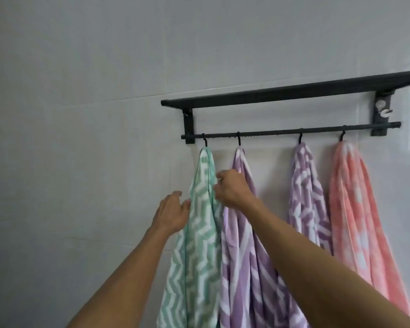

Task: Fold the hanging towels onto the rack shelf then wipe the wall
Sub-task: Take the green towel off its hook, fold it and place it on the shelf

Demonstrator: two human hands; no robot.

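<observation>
Green-and-white chevron cloth is what both hands are working on: the green towel (197, 233) hangs from the leftmost hook (205, 142) on the black rail (289, 131), low in the middle of the frame. The right hand (232, 189) has its fingers curled into the towel's right edge, pinching a fold, while the left hand (173, 214) lies with straight fingers against the left edge, a released grip that only steadies. Nothing is folded yet, and the rack shelf (291, 92) above looks bare from here. Trouble could come from the neighbour: the purple towel (246, 245) presses right against the green one, so a sideways tug might drag it along or slip it off its hook. Pulling down rather than lifting up would jam the loop on the hook. With only one hand truly gripping, the long cloth could slide free and drop. Further right hang a second purple towel (305, 197) and a pink towel (355, 209), untouched.
</observation>
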